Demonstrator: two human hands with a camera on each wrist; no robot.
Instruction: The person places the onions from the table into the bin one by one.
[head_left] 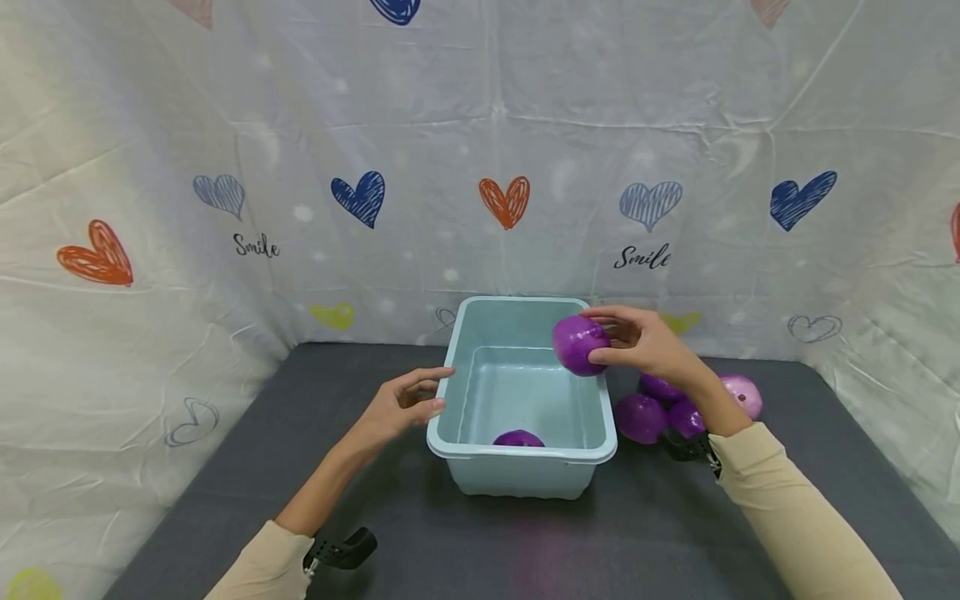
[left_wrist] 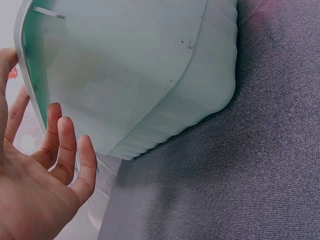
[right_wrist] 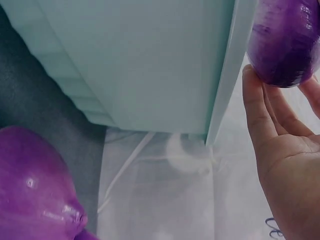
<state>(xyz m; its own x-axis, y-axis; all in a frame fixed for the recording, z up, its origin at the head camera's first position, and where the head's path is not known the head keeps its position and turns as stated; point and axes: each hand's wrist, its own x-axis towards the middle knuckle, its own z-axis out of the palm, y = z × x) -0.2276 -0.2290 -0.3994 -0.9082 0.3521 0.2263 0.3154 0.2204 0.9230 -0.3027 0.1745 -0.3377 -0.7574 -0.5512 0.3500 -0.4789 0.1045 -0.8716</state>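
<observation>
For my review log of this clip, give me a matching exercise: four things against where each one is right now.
1. left hand
2. right hand
3. purple onion lying in the pale blue plastic tub
4. pink onion

a. on the grey mat, right of the tub
b. at the tub's left rim, holding nothing
c. on the tub's floor, near wall
d. over the tub's right rim, holding a purple onion

Pairs: 1-b, 2-d, 3-c, 4-a

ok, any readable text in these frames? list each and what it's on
"Smile" on the heart-print backdrop cloth, left, under the grey-blue heart.
"Smile" on the same cloth, right, under another grey-blue heart.
No text shows on the light blue tub, the purple onions or the grey table cover.
Bottom right corner of the right wrist view: a dark blue mark on the cloth, cut off and blurred, unreadable.
</observation>
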